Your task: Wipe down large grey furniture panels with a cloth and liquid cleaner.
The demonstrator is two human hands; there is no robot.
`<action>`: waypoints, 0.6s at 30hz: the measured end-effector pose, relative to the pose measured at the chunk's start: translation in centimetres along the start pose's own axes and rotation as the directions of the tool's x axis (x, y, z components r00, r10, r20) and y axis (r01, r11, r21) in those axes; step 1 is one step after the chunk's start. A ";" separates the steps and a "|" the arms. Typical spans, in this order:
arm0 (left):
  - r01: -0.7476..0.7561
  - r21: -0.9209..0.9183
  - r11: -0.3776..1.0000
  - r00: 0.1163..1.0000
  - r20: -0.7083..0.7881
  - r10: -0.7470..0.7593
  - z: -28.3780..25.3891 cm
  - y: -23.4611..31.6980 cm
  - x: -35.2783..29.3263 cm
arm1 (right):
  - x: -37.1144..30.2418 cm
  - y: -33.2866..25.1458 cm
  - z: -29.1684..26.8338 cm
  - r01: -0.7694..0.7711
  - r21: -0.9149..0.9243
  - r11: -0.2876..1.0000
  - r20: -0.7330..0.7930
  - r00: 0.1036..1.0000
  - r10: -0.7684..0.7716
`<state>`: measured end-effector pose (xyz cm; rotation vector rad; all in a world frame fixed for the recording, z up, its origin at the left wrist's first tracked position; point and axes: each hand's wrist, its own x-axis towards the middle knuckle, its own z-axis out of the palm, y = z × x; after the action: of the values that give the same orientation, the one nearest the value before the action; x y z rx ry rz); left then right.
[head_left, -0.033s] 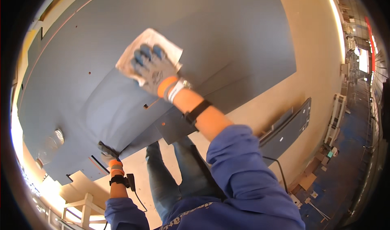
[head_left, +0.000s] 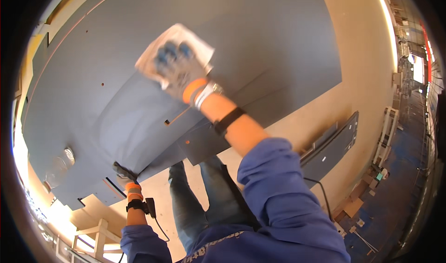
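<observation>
My right hand [head_left: 181, 70], in a grey glove with blue fingertips and an orange cuff, presses a folded pale cloth [head_left: 200, 46] against a large dark grey panel [head_left: 260, 26]. Its fingers lie over the cloth, and motion blurs them slightly. At the panel's near edge, lower left, my left hand [head_left: 122, 173] rests in a similar glove. Dark fingertips stretch onto the panel, with the thumb apart; no loose object shows in that hand. Faint curved streaks mark the surface between the hands. Small holes and a short slot are cut through the panel.
A clear bottle-like container [head_left: 56, 171] is at the panel's left end. Beneath the panel is a pale wooden surface [head_left: 367, 44]. A smaller dark panel [head_left: 332, 144] lies at the right. A wooden trestle [head_left: 98, 237] stands lower left; scraps litter the blue floor [head_left: 399, 170].
My right hand and the cloth have shifted slightly away from me and to the right across the panel. The left hand stays at the near edge.
</observation>
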<state>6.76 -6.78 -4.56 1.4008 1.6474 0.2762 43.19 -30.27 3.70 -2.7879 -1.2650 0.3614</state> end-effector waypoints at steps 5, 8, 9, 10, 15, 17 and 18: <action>0.118 0.072 0.990 0.985 -0.138 -0.107 -1.4 0.5 0.4 | 1.6 13.5 1.1 -0.433 -0.130 0.892 -0.157 0.897 0.412; 0.115 0.006 0.993 0.987 -0.117 -0.114 0.5 1.5 -1.1 | -2.9 18.4 2.5 -0.510 -0.066 0.858 -0.267 0.837 0.477; 0.108 -0.027 0.994 0.987 -0.119 -0.111 -0.3 0.8 -0.6 | -3.3 17.9 2.9 -0.539 -0.077 0.839 -0.235 0.827 0.510; 0.018 -0.134 0.991 0.981 -0.190 -0.044 0.4 0.6 0.2 | -3.4 17.4 2.8 -0.570 -0.169 0.804 -0.211 0.818 0.535; 0.079 -0.100 0.992 0.985 -0.147 -0.093 -0.7 0.8 -0.4 | 0.0 9.1 1.6 -0.465 -0.189 0.865 -0.149 0.884 0.443; 0.158 -0.068 0.985 0.978 -0.125 -0.166 -1.3 0.9 -0.3 | 2.0 2.4 1.6 -0.240 -0.077 0.968 -0.108 0.967 0.232; 0.178 -0.077 0.981 0.977 -0.108 -0.185 -1.3 1.1 -0.3 | 2.4 -0.9 1.6 -0.119 0.006 0.993 -0.087 0.989 0.119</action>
<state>6.48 -6.25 -2.99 1.1939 1.8307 0.3079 43.71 -27.96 1.79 -2.8517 -1.0838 0.2423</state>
